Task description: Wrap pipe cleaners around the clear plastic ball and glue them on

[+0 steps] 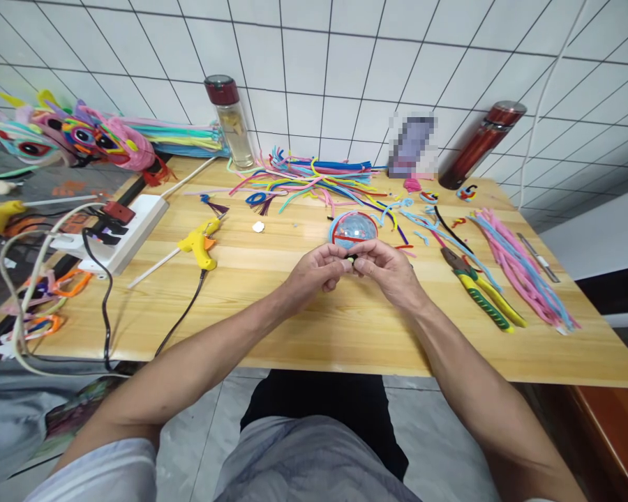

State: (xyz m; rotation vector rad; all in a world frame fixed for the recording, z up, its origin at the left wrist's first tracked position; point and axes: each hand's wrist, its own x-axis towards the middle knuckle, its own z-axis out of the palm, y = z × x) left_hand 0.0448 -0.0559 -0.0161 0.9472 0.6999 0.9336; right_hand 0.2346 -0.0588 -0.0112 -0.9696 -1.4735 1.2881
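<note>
Above the wooden table, my left hand point(317, 270) and my right hand point(390, 268) meet fingertip to fingertip. Both are closed in a pinch on a small black and pale yellow piece point(351, 259), perhaps pipe cleaner; fingers cover most of it. Just beyond the fingertips lies a round light blue piece point(359, 224) with a red rim and red stripe, shiny like a clear dome on top. Farther back spreads a pile of coloured pipe cleaners point(319, 178). Pliers point(476, 289) with green and yellow handles rest to the right of my right hand.
A yellow glue gun point(199, 244) with its cord and a white power strip point(130, 233) lie to the left. Pink and blue pipe cleaners point(523, 268) are at the right. Against the wall stand a glass bottle point(233, 125) and a leaning red flask point(481, 146).
</note>
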